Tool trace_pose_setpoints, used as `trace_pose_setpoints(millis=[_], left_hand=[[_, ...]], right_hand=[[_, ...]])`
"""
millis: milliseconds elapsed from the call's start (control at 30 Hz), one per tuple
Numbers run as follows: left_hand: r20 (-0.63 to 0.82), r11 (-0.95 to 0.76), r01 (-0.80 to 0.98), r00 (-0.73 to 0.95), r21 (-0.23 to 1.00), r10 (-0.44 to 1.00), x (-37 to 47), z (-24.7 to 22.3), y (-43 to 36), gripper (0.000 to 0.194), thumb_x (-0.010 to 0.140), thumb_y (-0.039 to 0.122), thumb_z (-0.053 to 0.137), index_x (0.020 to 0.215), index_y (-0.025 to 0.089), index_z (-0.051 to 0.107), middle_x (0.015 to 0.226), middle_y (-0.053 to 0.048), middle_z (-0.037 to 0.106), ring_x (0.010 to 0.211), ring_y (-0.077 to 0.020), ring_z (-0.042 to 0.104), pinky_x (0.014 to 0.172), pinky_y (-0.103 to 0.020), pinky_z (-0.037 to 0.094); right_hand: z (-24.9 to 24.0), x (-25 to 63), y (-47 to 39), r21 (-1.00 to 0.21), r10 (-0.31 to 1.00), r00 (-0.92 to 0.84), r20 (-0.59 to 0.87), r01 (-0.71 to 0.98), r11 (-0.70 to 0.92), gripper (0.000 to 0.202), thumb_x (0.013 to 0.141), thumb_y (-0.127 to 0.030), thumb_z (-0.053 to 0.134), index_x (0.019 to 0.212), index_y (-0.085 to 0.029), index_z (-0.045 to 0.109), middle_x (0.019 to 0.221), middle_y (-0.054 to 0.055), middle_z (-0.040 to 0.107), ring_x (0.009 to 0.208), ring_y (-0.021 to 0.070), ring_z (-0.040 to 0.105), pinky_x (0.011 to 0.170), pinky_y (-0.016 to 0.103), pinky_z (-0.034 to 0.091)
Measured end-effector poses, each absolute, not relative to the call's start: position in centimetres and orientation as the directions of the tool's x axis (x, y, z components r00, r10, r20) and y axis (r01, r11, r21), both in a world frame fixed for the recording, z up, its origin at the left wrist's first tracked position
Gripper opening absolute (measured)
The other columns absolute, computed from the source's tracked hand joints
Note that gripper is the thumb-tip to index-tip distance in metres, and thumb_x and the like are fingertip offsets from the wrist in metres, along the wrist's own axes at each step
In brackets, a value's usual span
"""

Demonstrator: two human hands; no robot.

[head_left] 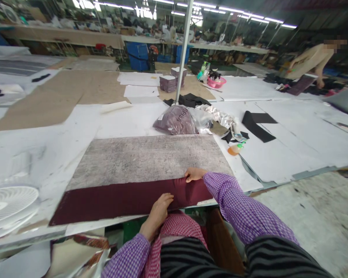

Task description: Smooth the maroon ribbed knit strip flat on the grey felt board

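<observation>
A long maroon cloth [113, 200] lies along the front edge of the table, over the near part of a grey mottled board [150, 156]. My right hand [195, 174] pinches the cloth's far edge near its right end, where the fabric is creased. My left hand [160, 210] rests on the near part of the cloth with its fingers close together; whether it grips any fabric is not clear. Both forearms wear purple checked sleeves.
Beyond the board sit a plastic bag of maroon pieces [175, 120], black scraps and an orange bottle [234, 149]. A metal pole [185, 50] rises behind the bag. A white fan [10, 204] stands at left. Another person [310, 60] bends over the table at far right.
</observation>
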State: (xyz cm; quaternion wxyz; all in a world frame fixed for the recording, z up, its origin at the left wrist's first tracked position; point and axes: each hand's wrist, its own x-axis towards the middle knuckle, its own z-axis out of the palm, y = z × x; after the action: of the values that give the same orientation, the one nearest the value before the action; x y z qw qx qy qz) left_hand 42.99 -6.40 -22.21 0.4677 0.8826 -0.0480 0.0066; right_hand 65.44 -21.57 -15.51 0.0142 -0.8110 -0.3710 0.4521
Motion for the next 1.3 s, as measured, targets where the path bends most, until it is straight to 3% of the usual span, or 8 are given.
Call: trace_pose_setpoints(millis=[133, 333, 600, 767, 1300], left_hand=[[0.035, -0.620, -0.107, 0.991, 0.777, -0.128, 42.2, -22.6, -6.0, 0.050, 0.069, -0.009, 0.046, 0.112, 0.012, 0.061, 0.127, -0.009, 0.059, 0.124, -0.0219, 0.046, 0.108, -0.045, 0.036], [0.001, -0.683, -0.104, 0.989, 0.723, -0.149, 42.0, -22.6, -6.0, 0.055, 0.069, -0.004, 0.041, 0.118, 0.013, 0.059, 0.132, -0.008, 0.057, 0.127, -0.0201, 0.043, 0.110, -0.041, 0.034], [0.001, -0.711, -0.155, 0.977, 0.686, -0.213, 41.2, -22.1, -5.8, 0.068, 0.063, -0.005, 0.040, 0.126, 0.017, 0.052, 0.139, -0.006, 0.050, 0.133, -0.0191, 0.037, 0.114, -0.041, 0.029], [-0.010, -0.726, -0.162, 0.974, 0.668, -0.226, 41.0, -21.8, -5.7, 0.071, 0.061, -0.005, 0.041, 0.129, 0.014, 0.050, 0.141, -0.010, 0.046, 0.134, -0.0217, 0.035, 0.113, -0.042, 0.029], [0.013, -0.694, -0.180, 0.971, 0.698, -0.239, 41.3, -22.6, -4.7, 0.067, 0.063, -0.007, 0.041, 0.124, 0.017, 0.054, 0.137, -0.008, 0.051, 0.131, -0.0198, 0.041, 0.110, -0.041, 0.035]], right_hand=[[-15.1, 65.8, -21.8, -0.384, 0.621, 0.270, -0.736, 0.588, -0.711, 0.022, 0.088, -0.033, 0.058, 0.095, -0.012, 0.062, 0.095, 0.003, 0.064, 0.087, 0.0189, 0.062, 0.079, 0.037, 0.051], [-14.5, 66.7, -21.5, -0.476, 0.627, 0.103, -0.772, 0.558, -0.679, 0.022, 0.089, -0.032, 0.058, 0.097, -0.012, 0.063, 0.092, 0.002, 0.065, 0.081, 0.0164, 0.063, 0.072, 0.033, 0.054], [-16.0, 64.0, -21.1, -0.331, 0.625, 0.333, -0.706, 0.625, -0.707, 0.023, 0.089, -0.034, 0.057, 0.097, -0.013, 0.062, 0.097, 0.003, 0.065, 0.088, 0.0188, 0.062, 0.079, 0.037, 0.052], [-16.2, 63.2, -21.5, -0.235, 0.585, 0.461, -0.668, 0.614, -0.753, 0.024, 0.089, -0.035, 0.057, 0.101, -0.014, 0.061, 0.102, 0.005, 0.063, 0.091, 0.0193, 0.061, 0.082, 0.039, 0.051], [-15.7, 62.0, -20.8, -0.111, 0.531, 0.559, -0.637, 0.615, -0.781, 0.027, 0.089, -0.032, 0.057, 0.111, -0.016, 0.059, 0.114, 0.008, 0.060, 0.101, 0.0216, 0.059, 0.087, 0.043, 0.049]])
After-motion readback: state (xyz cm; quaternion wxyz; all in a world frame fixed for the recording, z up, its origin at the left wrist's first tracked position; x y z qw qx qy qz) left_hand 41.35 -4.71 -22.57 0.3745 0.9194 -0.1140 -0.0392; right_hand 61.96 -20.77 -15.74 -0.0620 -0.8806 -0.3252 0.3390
